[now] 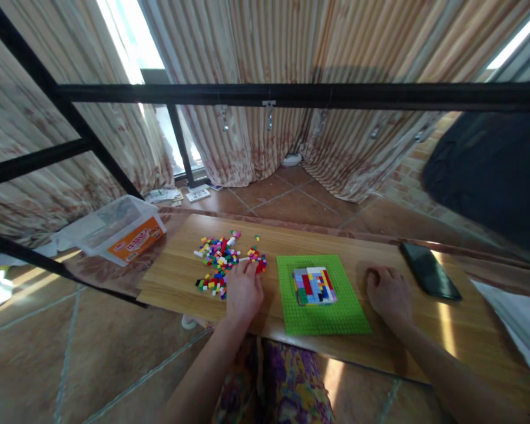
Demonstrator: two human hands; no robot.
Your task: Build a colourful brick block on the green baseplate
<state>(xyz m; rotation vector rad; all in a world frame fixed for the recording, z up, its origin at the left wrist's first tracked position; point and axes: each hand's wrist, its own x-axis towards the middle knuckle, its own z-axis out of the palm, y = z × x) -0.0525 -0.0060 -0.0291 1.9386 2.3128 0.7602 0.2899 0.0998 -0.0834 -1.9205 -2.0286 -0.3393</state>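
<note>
Seemingly light, hard and easily scattered, small multicoloured plastic bricks (pixel 218 259) are touched by the left hand (pixel 244 291), fingers loosely spread, best pinched by their sides, while the right hand (pixel 388 294) lies curled, holding nothing, on the wooden table (pixel 176 277).

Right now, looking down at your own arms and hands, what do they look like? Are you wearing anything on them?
Both arms are bare to as far as the picture shows: no sleeves, gloves or watch. The left hand and right hand show no rings or markings that I can make out. Below them, a purple and yellow floral-patterned garment covers the lap.
</note>
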